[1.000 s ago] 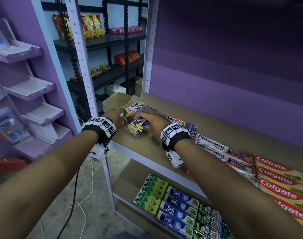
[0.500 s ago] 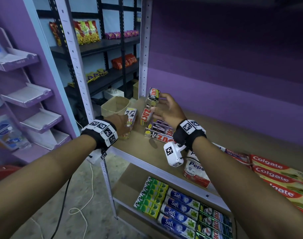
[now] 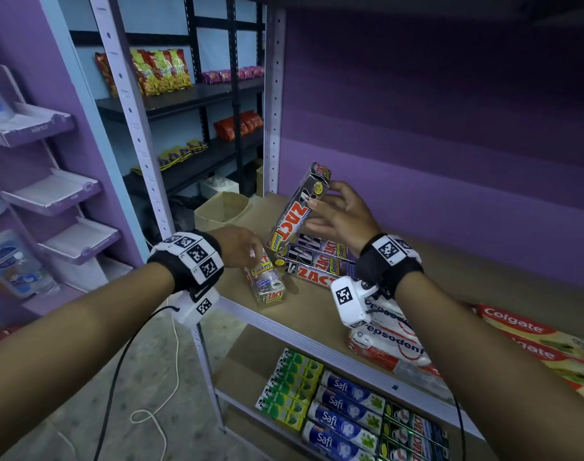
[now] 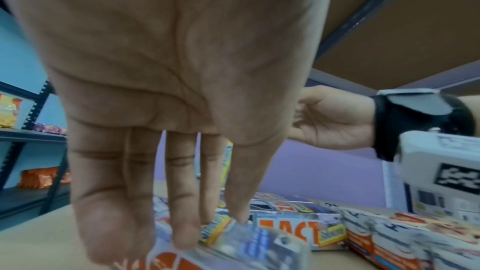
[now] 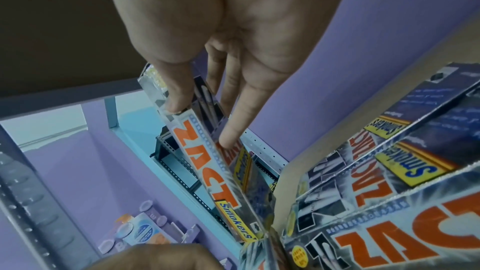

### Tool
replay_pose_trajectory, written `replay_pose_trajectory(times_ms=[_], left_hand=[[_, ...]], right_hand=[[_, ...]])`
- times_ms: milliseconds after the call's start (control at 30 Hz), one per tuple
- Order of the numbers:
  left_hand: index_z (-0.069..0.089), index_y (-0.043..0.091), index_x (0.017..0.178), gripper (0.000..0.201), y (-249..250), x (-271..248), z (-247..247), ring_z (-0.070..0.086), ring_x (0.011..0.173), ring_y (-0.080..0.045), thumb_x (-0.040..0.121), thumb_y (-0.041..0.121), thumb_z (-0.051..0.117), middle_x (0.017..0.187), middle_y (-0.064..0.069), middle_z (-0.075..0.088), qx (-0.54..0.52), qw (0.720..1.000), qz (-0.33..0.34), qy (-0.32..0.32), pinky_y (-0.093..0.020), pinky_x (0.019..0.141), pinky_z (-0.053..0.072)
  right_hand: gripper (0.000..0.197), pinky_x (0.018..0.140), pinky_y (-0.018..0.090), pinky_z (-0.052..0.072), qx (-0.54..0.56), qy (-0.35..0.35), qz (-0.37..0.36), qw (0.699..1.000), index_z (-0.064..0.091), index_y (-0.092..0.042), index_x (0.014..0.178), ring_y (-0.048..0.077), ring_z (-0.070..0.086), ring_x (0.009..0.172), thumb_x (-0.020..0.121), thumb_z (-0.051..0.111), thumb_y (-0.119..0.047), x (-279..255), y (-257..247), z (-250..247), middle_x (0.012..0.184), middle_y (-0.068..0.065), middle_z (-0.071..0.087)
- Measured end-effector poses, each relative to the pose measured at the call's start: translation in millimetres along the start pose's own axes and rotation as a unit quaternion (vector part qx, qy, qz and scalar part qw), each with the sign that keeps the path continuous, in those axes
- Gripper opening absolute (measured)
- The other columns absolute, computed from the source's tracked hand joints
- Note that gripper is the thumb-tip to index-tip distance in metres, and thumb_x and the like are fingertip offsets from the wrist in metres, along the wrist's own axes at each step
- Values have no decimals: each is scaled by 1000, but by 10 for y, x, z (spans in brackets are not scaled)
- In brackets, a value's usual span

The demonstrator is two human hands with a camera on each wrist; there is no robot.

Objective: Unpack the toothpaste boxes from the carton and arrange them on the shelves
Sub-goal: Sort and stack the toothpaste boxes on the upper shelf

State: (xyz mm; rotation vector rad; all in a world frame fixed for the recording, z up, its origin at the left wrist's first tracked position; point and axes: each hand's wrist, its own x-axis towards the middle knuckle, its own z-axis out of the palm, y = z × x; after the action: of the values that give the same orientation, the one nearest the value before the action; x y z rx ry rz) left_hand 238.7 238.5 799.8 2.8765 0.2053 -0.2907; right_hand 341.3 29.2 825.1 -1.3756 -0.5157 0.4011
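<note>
Your right hand (image 3: 337, 214) pinched a tilted ZACT box (image 3: 299, 207) mid-frame, above the ZACT stack (image 3: 317, 261) on the shelf (image 3: 317, 311). Your left hand (image 3: 240, 241) lay with straight fingers on another box (image 3: 267, 281) left of the stack. The boxes looked light, stiff, glossy and likely slippery; long edges were the best hold.

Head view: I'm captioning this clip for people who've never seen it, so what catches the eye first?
The Zact box tilted up in the right hand stands out, raised above the Zact boxes lying flat on the wooden shelf. The left hand touches another Zact box near the shelf's front edge. Red Colgate boxes lie far right.
</note>
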Motion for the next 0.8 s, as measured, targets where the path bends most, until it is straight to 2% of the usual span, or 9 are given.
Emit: replay_pose_trajectory(times_ms=[133, 233, 300, 400, 567, 700, 767, 800], left_hand=[[61, 18, 128, 38, -187, 105, -34, 54, 118, -25, 92, 28, 65, 123, -9, 58, -14, 999, 8, 46, -29, 99, 42], [54, 19, 138, 46, -262, 173, 28, 47, 130, -23, 94, 27, 63, 141, -6, 52, -46, 999, 1, 29, -20, 102, 32], [49, 20, 141, 49, -302, 213, 63, 45, 132, -21, 95, 28, 62, 146, -3, 47, -71, 997, -6, 3, -22, 107, 31], [49, 18, 140, 50, -361, 277, 99, 49, 128, -22, 94, 28, 64, 143, -4, 50, -97, 995, -3, -8, -31, 111, 35], [56, 24, 130, 52, -426, 282, 85, 54, 120, -19, 84, 43, 73, 133, 1, 58, -110, 994, -23, -5, -33, 108, 40], [63, 30, 118, 49, -453, 239, 131, 54, 119, -19, 76, 51, 77, 128, 1, 59, -116, 992, -35, -20, -33, 106, 42], [65, 35, 111, 47, -457, 200, 178, 54, 114, -16, 71, 57, 78, 121, 4, 58, -126, 991, -47, -21, -28, 99, 44], [66, 36, 108, 46, -450, 179, 201, 55, 109, -14, 70, 58, 79, 116, 4, 58, -138, 989, -50, -22, -24, 90, 45]], right_hand=[[42, 70, 30, 60, -21, 0, 0, 1000, 52, -18, 125, 28, 75, 86, 88, 73, -18, -53, -71, -106, 117, 6, 69], [45, 69, 29, 60, -32, -2, 7, 999, 50, -18, 128, 28, 75, 86, 89, 72, -20, -95, -118, -194, 120, 6, 67], [47, 70, 30, 60, -36, -2, 13, 999, 50, -17, 129, 28, 75, 86, 89, 72, -19, -119, -129, -244, 122, 7, 66], [45, 69, 30, 60, -42, 0, 19, 999, 51, -16, 128, 29, 75, 85, 88, 73, -18, -159, -113, -317, 120, 8, 67], [46, 75, 35, 61, -67, 3, 25, 997, 51, -16, 128, 29, 75, 87, 88, 73, -21, -199, -103, -419, 120, 10, 67], [47, 72, 32, 61, -77, 6, 32, 996, 51, -15, 129, 30, 75, 85, 88, 74, -21, -246, -105, -466, 118, 9, 68], [44, 70, 31, 61, -84, 1, 33, 996, 53, -16, 126, 30, 75, 83, 88, 74, -23, -272, -116, -493, 114, 8, 70], [43, 70, 32, 61, -89, -1, 33, 996, 54, -16, 125, 31, 75, 82, 88, 74, -23, -284, -125, -506, 113, 8, 70]])
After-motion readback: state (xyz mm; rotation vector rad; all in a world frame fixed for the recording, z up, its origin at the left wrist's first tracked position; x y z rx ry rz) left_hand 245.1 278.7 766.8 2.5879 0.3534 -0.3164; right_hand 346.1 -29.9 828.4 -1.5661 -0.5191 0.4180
